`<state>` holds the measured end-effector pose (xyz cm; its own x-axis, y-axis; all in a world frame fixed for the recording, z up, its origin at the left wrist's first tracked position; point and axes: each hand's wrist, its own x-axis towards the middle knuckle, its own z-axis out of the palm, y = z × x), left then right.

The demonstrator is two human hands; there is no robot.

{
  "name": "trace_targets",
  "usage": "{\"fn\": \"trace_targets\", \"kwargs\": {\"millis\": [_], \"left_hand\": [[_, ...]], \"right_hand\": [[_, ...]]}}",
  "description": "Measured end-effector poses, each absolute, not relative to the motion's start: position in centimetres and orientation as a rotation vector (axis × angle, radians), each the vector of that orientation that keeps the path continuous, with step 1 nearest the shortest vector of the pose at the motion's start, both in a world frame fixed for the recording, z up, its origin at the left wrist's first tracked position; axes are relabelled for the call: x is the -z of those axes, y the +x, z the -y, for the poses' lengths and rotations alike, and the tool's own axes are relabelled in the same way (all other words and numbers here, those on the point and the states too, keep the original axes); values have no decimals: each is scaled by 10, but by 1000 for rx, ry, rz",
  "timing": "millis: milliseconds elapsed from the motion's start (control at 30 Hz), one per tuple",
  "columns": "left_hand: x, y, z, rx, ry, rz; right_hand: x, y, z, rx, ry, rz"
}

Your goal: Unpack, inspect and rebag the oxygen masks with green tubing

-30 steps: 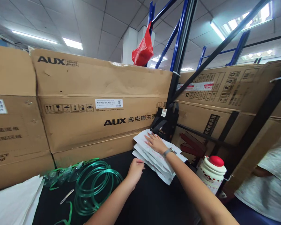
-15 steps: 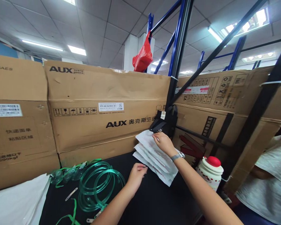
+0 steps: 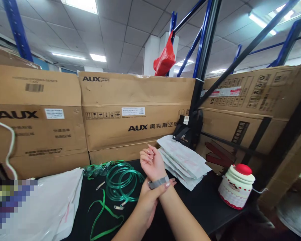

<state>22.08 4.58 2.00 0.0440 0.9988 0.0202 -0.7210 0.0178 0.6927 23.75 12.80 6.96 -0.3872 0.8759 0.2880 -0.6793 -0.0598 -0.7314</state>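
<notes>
My right hand (image 3: 150,160) is raised over the black table, palm turned up and fingers curled in with nothing visible in them. A grey-strapped wristwatch (image 3: 159,182) is on that wrist. Wrapped around the same wrist, my left hand (image 3: 150,197) has its thumb along the watch strap; its other fingers are partly hidden under the wrist. Just right of my right hand lies a fanned stack of white plastic mailing bags (image 3: 183,157). To the left are a coil of clear green tubing (image 3: 122,182) and a loose green ribbon (image 3: 102,214).
Large cardboard boxes (image 3: 145,93) line the back of the table. A white jar with a red lid (image 3: 237,187) stands at the right, beside the black rack post (image 3: 197,90). More white bags (image 3: 55,201) lie at left. A black bag (image 3: 188,130) leans behind the stack.
My right hand has left the stack of white bags, moved left and turned palm up. My left hand has closed around the right wrist at the watch. The view has swung left.
</notes>
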Motion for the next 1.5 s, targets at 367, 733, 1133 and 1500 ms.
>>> {"fn": "trace_targets", "kwargs": {"millis": [367,733,1133,1500], "left_hand": [[29,159,-4,-1580,972,-1216],[75,153,34,-1886,1267,-1645],[89,151,49,-1918,992,-1344],[101,134,54,-1866,944,-1443]], "right_hand": [[-20,179,-94,-1595,-483,855],[-12,140,-42,-856,-441,1329],[3,143,-26,-1121,-582,1255],[9,134,-27,-1204,-550,1085]]}}
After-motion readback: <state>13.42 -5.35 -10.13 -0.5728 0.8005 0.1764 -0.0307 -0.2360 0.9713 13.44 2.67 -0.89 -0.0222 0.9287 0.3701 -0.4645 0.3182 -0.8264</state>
